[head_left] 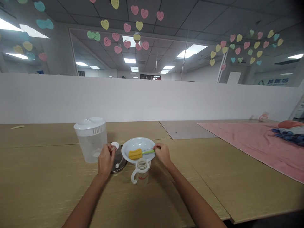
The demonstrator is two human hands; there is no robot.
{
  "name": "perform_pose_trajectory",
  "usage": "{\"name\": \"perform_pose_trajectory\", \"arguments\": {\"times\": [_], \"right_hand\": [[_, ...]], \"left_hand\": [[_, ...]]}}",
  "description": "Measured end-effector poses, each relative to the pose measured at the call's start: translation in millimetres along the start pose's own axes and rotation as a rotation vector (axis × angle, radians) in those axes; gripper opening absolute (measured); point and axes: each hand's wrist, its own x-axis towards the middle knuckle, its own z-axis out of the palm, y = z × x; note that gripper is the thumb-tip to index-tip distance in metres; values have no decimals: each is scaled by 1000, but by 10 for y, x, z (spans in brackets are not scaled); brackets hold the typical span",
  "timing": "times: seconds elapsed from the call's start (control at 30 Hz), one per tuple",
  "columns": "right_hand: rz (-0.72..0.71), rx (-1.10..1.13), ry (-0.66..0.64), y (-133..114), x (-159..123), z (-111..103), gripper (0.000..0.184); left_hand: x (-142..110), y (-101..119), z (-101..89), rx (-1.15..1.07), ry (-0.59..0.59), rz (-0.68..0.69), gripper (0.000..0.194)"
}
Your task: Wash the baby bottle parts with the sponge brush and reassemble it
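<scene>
My right hand [163, 155] pinches the green handle of a bottle brush [148, 152], whose yellow sponge head [135, 154] lies in a white plate [137, 148]. My left hand [106, 160] holds a small round white part [115, 145] between its fingertips, above a round dark metal tray [120, 164]. A smaller white piece [117, 165] rests on that tray. Below the plate, close to both hands, stands a clear baby bottle [141, 174] with white handles and no top on it. A clear plastic pitcher [91, 142] with a white lid stands left of my left hand.
The pale wooden table [190, 177] runs wide, with seams between its panels. A pink cloth [261, 148] lies at the right with a plush toy [288, 131] on it. A thin wooden stick [17, 127] lies far left, before a white partition.
</scene>
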Motion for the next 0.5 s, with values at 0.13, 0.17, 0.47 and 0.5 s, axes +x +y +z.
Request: {"name": "perform_pose_trajectory", "arguments": {"times": [0.13,0.17,0.47,0.5], "right_hand": [[-8,-6,3,6,-1,4,24],[-12,-7,1,9,-1,5,24],[-5,-5,2,14,1,9,24],[-6,-5,0,13,1,9,24]], "left_hand": [[5,-69,47,24,39,96,19],[5,-71,46,21,40,98,20],[-13,-15,10,20,0,57,30],[-12,-26,12,11,-3,80,29]]}}
